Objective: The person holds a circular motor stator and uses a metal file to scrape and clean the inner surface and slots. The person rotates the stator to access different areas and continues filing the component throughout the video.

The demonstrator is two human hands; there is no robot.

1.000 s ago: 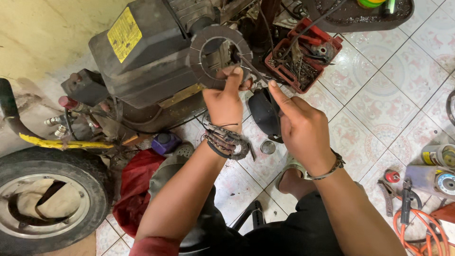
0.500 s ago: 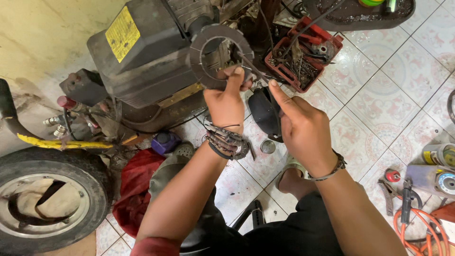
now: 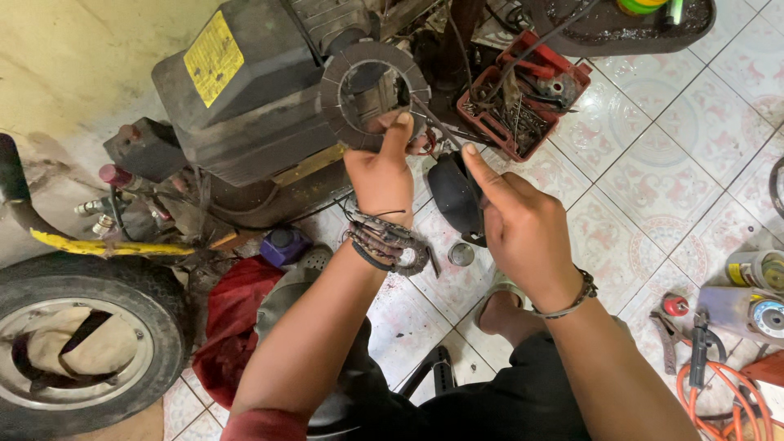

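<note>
A red parts tray (image 3: 523, 106), a tyre (image 3: 82, 359) and an orange cable (image 3: 727, 400) lie about.

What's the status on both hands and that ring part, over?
Left hand pinching lower rim of grey ring-shaped core. Right hand working thin metal tool toward ring's right edge. Black rounded cover sits between the hands, below the tool.

Down below, a tiled floor (image 3: 653, 196) — pale squares with faded pink floral patterns, smudged with grime. Top left, a yellowish plastered wall (image 3: 90, 73), stained and scuffed. A black tyre on a silver rim (image 3: 73, 343) sits at the lower left — a red cloth (image 3: 233, 327) lies crumpled just beside it. Light is soft and even, throwing only faint shadows.
</note>
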